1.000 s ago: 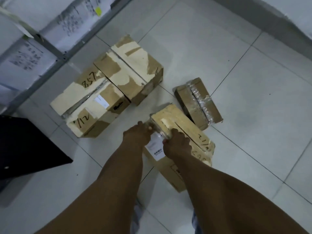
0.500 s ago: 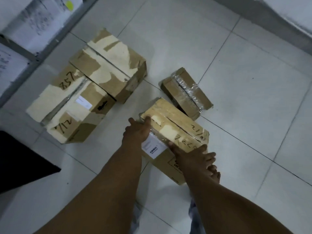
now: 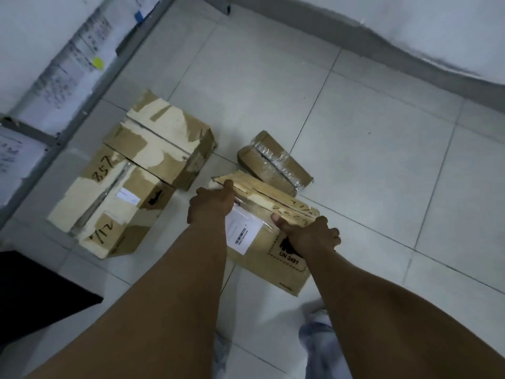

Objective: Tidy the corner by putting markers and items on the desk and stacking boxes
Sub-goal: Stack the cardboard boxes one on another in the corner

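A taped cardboard box [image 3: 276, 258] marked "UN 3481", with a white barcode label, lies on the tiled floor in front of me. My left hand [image 3: 210, 205] grips its far left corner, thumb on the top edge. At the right end, my right hand [image 3: 310, 233] holds the box with the thumb on the top face and the fingers curled over the edge. A small flat box [image 3: 273, 162] wrapped in clear tape lies just behind it. To the left, two larger boxes sit side by side: one [image 3: 109, 206] marked "357" and "712", one [image 3: 161, 140] behind it.
A metal rack [image 3: 62, 116] holding printed papers runs along the left wall. A black desk corner [image 3: 32, 294] juts in at lower left. The wall base [image 3: 355, 42] crosses the top right, with open tiled floor [image 3: 382, 160] before it. My shoes show at the bottom.
My right hand slid from the box's left end to its right end and took hold there. My left hand stays on the left corner. The camera view has shifted.
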